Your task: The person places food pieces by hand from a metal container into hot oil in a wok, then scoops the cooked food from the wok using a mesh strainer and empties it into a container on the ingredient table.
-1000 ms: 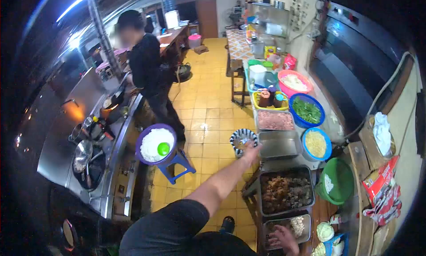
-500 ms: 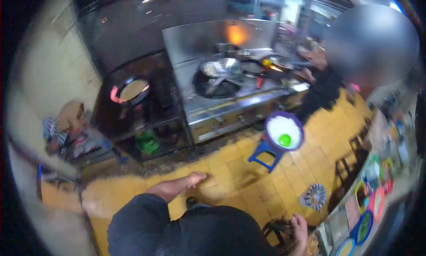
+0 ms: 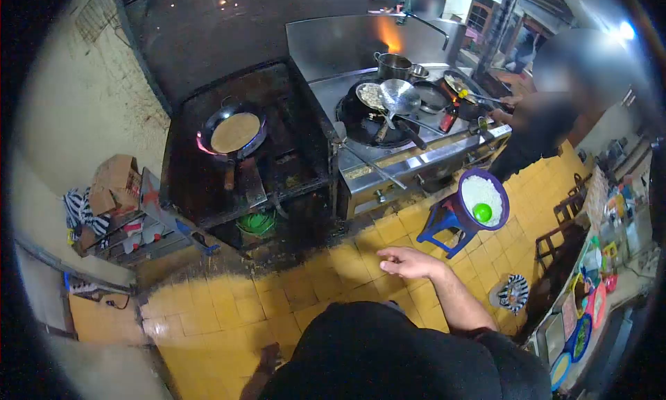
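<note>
My right hand reaches out in front of my body above the yellow tiled floor. Its fingers are loosely bent, the thumb stands apart, and nothing is in it. Nearest to it is a purple tub of white food, probably rice, with a green bowl in it, on a blue stool. Low beside my body, my left hand is dim and blurred, so its fingers cannot be made out. Ahead on the dark stove stands a wok of brown liquid over a flame.
A steel range holds a strainer, pots and a long-handled spatula. At its right end a co-worker handles a pan. Cardboard boxes sit on a left shelf. Bowls and trays line the right counter. A striped cloth lies on the floor.
My view has turned and shifted, and the stoves look closer. My right hand has swung forward and leftward across my front. My left hand has dropped back beside my body.
</note>
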Motion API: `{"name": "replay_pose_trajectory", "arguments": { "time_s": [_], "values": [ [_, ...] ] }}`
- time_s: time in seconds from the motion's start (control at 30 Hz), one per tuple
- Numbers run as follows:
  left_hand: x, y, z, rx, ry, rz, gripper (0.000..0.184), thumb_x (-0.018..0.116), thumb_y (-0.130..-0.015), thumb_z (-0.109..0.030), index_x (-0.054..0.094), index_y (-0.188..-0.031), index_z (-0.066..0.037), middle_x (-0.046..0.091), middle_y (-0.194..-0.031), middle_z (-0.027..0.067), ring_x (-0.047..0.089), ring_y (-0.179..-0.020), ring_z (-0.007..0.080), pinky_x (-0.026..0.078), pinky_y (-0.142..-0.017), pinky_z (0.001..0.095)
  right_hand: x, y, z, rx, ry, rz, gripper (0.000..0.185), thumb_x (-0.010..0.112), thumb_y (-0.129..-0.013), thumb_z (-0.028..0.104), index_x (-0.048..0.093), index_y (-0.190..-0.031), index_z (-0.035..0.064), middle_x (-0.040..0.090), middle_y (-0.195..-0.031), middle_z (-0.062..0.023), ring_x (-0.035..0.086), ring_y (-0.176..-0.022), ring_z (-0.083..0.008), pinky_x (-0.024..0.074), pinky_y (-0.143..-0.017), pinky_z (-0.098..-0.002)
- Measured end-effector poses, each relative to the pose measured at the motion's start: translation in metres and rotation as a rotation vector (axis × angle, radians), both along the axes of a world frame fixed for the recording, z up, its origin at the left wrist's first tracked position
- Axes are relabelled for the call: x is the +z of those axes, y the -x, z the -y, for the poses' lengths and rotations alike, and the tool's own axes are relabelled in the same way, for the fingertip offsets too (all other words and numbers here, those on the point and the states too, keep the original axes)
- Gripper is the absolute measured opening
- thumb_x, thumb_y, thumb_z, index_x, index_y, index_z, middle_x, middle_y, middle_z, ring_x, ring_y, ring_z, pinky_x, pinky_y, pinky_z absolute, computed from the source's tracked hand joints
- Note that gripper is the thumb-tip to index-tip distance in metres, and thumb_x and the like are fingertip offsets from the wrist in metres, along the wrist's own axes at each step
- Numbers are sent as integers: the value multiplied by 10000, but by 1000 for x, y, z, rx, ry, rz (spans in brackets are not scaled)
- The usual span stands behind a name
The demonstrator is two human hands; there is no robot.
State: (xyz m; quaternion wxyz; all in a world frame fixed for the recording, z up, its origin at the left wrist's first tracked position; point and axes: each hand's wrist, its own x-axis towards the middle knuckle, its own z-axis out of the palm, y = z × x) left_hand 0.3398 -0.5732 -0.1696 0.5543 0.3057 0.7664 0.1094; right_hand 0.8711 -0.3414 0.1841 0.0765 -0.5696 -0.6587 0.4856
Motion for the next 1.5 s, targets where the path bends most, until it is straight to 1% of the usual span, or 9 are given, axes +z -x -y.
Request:
{"name": "replay_pose_trajectory", "arguments": {
  "time_s": [0.3,0.37,0.77,0.83,0.9,1.1,1.3,1.47,1.5],
  "values": [
    [-14,-47,-1,180,83,105,164,560,-921,-283,583,-953,-124,526,-753,19,519,-647,190,430,-543,355,-30,15,-122,110,-58,27,575,546,-949,478,549,-1276,5,600,-1240,-221,557,-1185,-355,443,-995,-412],
    [-12,-57,-27,163,65,112,153,560,-917,-275,581,-949,-127,526,-762,19,527,-664,190,433,-553,358,-42,4,-147,57,-66,-6,515,592,-960,360,509,-1335,17,660,-1038,-89,614,-849,-146,513,-749,-306],
    [46,-112,-272,55,-96,90,91,562,-896,-230,570,-923,-144,531,-819,20,580,-765,195,453,-618,378,-129,-166,-336,-1012,205,-984,174,487,-985,285,543,-1050,133,642,-765,-48,613,-612,-152,527,-560,-317],
    [60,-130,-304,28,-99,63,80,563,-893,-222,569,-919,-147,532,-828,21,589,-782,196,456,-629,381,-158,-179,-370,-939,278,-1048,153,481,-987,294,534,-997,151,596,-721,-20,565,-584,-135,498,-559,-314],
    [81,-153,-335,562,-48,318,126,533,-939,-229,601,-1010,-150,577,-903,3,593,-771,189,447,-628,365,-179,-180,-407,-854,353,-1117,151,474,-989,304,524,-944,169,550,-678,9,517,-557,-118,469,-558,-310],
    [67,-176,-354,159,-171,192,280,553,-964,-269,595,-1214,-149,609,-1073,13,600,-903,179,459,-677,376,-227,-163,-477,-1102,414,-1150,137,450,-952,280,523,-943,164,509,-675,0,531,-577,-188,450,-627,-404],
    [57,-137,-334,399,87,175,300,569,-944,-318,601,-1190,-148,619,-1030,19,600,-868,193,470,-683,391,-288,-178,-501,-974,403,-1341,143,509,-948,286,540,-986,151,559,-669,-16,600,-656,-234,535,-734,-500],
    [64,-90,-299,481,130,75,384,586,-923,-401,597,-1223,-163,633,-997,4,597,-792,179,477,-633,385,-224,-157,-486,-799,-37,-1111,260,523,-942,361,539,-1003,110,564,-749,-78,624,-735,-266,577,-721,-523],
    [66,-87,-288,505,123,65,401,589,-919,-418,597,-1230,-166,636,-990,1,597,-777,176,478,-623,383,-218,-161,-493,-878,206,-1377,288,533,-938,387,540,-1013,109,564,-756,-88,622,-741,-271,580,-710,-519]
  ]
}}
